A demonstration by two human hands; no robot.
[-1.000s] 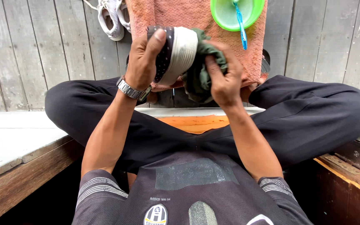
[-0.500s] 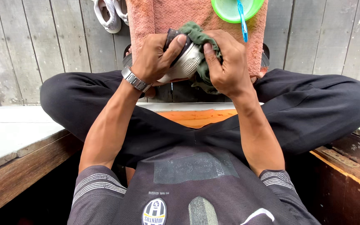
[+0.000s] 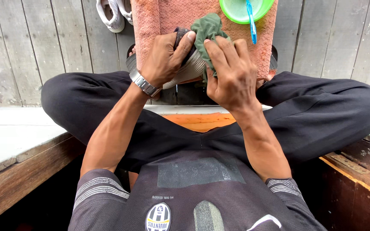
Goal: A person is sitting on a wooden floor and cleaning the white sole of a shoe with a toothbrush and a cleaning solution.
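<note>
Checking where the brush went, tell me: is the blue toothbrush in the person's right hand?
No, the blue toothbrush lies across the green bowl, while the right hand presses a green cloth on the shoe.

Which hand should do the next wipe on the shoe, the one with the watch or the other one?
Probably the right hand: it already presses the green cloth against the shoe. The left hand, the one with the watch, is wrapped around the shoe, holding it steady.
</note>
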